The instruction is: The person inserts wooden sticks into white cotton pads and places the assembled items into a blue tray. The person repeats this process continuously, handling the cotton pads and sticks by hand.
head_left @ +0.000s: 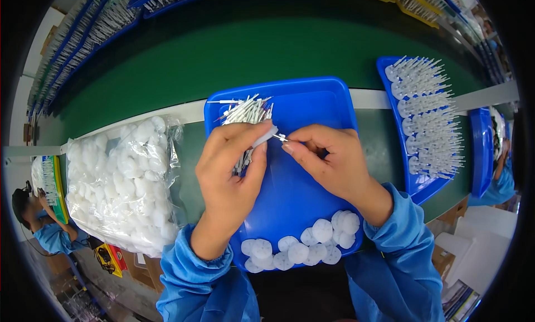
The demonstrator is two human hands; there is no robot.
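Over a blue tray [312,182], my left hand [229,165] pinches a white round disc [267,135] between thumb and fingertips, edge-on. My right hand [336,161] grips a small thin pin [280,137] with a metallic, white-banded part showing. Its tip meets the disc or sits right beside it; I cannot tell whether it has gone in. Behind my left hand lies a heap of thin white rods [249,109] with metallic ends, partly hidden by that hand. Along the tray's near edge rest several white discs [298,253], some overlapping.
To the left lies a clear plastic bag [122,182] full of white discs. On the right, a blue tray [409,180] holds rows of discs with upright rods. More loaded trays [100,32] line the green table's [267,46] far left. People work at both sides.
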